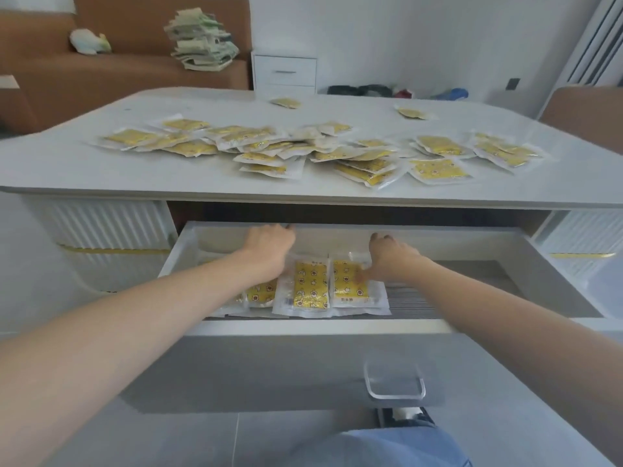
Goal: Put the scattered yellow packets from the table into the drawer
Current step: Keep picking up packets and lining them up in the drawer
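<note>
Inside drawer (539, 264), packets (310, 284) lengthwise front-to-back

Packets (337, 150) lie scattered on the table (101, 170); below it, the open drawer (303, 328) holds several packets in its left half.

Yellow packets (312, 284) with star and face prints, clear-edged; white counter (67, 163); grey drawer (269, 365); brown sofa (135, 72) at eleven o'clock.
</note>
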Available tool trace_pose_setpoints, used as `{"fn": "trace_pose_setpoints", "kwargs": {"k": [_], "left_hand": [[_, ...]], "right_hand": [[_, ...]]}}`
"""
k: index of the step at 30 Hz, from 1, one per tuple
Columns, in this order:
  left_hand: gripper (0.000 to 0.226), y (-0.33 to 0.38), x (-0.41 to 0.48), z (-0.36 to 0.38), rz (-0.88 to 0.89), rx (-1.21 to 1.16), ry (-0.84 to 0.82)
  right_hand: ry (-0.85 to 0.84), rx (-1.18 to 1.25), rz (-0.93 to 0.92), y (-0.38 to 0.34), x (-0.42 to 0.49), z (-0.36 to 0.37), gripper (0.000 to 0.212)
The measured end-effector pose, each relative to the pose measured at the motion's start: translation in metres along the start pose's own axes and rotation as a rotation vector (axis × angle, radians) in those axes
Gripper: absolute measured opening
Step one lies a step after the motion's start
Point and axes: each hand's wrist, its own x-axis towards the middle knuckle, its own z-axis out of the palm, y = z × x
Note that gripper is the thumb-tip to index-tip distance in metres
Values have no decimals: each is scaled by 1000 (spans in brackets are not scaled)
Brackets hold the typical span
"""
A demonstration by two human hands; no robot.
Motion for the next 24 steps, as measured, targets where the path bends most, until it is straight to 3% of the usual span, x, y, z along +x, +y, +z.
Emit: {"fn": "trace_pose_setpoints", "kwargs": {"k": [2,3,5,7,12,16,24], "left_hand": [[45,-10,-3,-7,49,-40,-141],[61,-15,-5,-8,63,-61,-279],[95,-25,-8,-6,105,-40,-534],[103,-29,-15,3,159,6,-634],[91,-29,-34,14,219,49,-527],[89,-41,-36,17,248,6,-453],[93,-44,-35,17,220,-29,-466]], "right_hand": [[3,69,-157,-4,-2,-4,53],[-20,108,-252,-6,-4,-4,46],[-110,85,-423,-14,-10,-1,54],[-191,-49,-523,-25,-14,5,67],[-258,-283,-576,-39,-10,18,67],[-203,-211,-571,-42,-11,11,60],[-150,-161,-510,-41,-9,6,48]]}}
